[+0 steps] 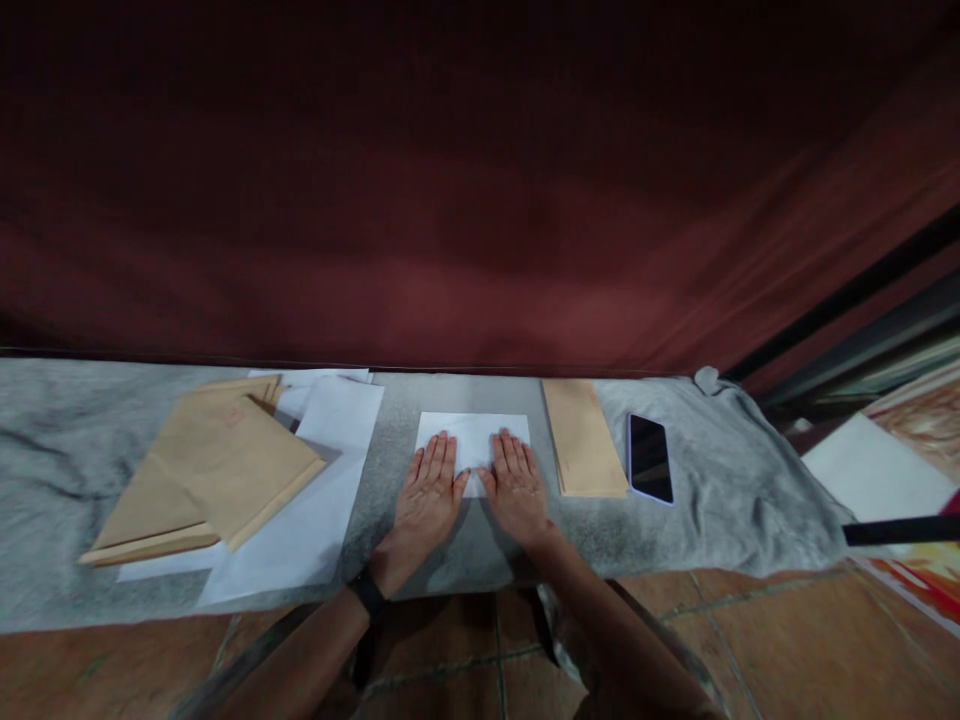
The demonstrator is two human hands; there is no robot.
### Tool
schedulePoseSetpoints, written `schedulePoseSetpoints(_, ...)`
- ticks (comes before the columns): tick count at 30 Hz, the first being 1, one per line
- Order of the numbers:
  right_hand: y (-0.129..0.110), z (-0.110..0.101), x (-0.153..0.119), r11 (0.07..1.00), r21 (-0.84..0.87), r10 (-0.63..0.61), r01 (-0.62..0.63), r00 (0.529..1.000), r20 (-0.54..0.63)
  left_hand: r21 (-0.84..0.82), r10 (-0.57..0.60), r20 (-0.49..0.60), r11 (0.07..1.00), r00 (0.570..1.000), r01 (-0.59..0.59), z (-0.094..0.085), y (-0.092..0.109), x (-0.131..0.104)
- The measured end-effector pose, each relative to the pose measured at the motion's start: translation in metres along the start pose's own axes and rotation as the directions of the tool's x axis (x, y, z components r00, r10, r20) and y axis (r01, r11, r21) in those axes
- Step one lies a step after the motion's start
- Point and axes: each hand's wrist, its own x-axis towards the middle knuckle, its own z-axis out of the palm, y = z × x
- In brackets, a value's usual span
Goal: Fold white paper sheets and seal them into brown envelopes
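Note:
A white sheet of paper [472,432], apparently folded, lies on the grey cloth in front of me. My left hand [430,488] rests flat on its left half, fingers stretched forward. On the right half my right hand [516,486] lies flat in the same way. The two thumbs point at each other near the paper's lower edge, and neither hand grips anything. Just right of my right hand is a long brown envelope [585,440]. Parts of the paper are hidden under both palms.
A phone [650,458] lies right of the long envelope. At the left, larger brown envelopes [232,460] overlap white sheets [330,500]. The grey cloth [675,545] covers the narrow surface, with a dark red curtain [480,250] behind it and floor tiles [810,640] below.

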Motion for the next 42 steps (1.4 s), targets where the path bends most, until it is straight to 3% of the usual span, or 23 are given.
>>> schedulePoseSetpoints(7,0.018,0.001,-0.001,0.994,-0.064,0.081,-0.087,0.992,-0.091,-0.006,-0.101,-0.019,0.995,0.995,0.101,-0.002,-0.017,-0.004)
schedulePoseSetpoints(11,0.020,-0.001,0.009,0.988,-0.057,0.141,-0.147,0.986,-0.091,0.004,-0.160,-0.017,0.987,0.987,0.160,-0.001,-0.012,0.008)
schedulePoseSetpoints(18,-0.007,-0.005,0.034,0.997,0.073,0.017,-0.026,0.993,0.120,-0.050,0.072,0.087,0.996,0.994,-0.068,0.007,0.021,0.035)
schedulePoseSetpoints(24,-0.009,-0.004,0.047,0.996,0.062,0.051,-0.063,0.981,0.186,-0.014,0.023,0.130,1.000,0.991,-0.022,0.009,0.020,0.049)
schedulePoseSetpoints(31,-0.008,0.005,0.051,0.998,-0.003,0.062,-0.062,0.992,0.113,0.027,-0.060,0.132,0.998,0.989,0.057,0.004,0.009,0.054)
schedulePoseSetpoints(42,0.007,0.014,0.042,0.994,-0.081,0.070,-0.074,0.996,-0.053,0.063,-0.122,0.026,0.991,0.992,0.120,0.007,-0.010,0.040)
